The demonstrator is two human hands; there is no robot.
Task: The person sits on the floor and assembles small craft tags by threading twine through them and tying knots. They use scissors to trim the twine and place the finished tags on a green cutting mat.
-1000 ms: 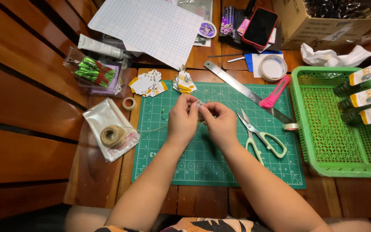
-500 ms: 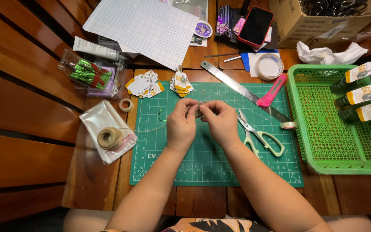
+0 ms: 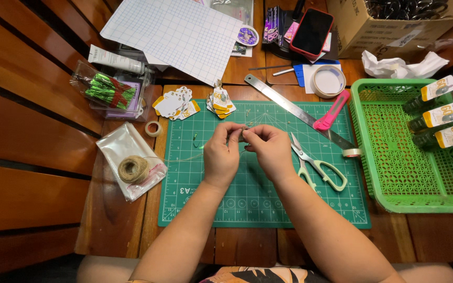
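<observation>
both hands meet over the upper middle of the green cutting mat (image 3: 247,199). the left hand (image 3: 220,154) and the right hand (image 3: 269,149) have their fingertips pinched together on one small item between them; it is too hidden to name, though a thin strand of twine runs from it to the one twine ball (image 3: 133,169) lying on a clear bag left of the mat. on the mat's right part lie one pair of scissors (image 3: 318,166), one steel ruler (image 3: 294,110) and one pink utility knife (image 3: 331,110). two stacks of paper tags (image 3: 176,104) sit at the mat's top edge. right of the mat, one green basket (image 3: 394,157) holds three tagged bottles (image 3: 439,112).
</observation>
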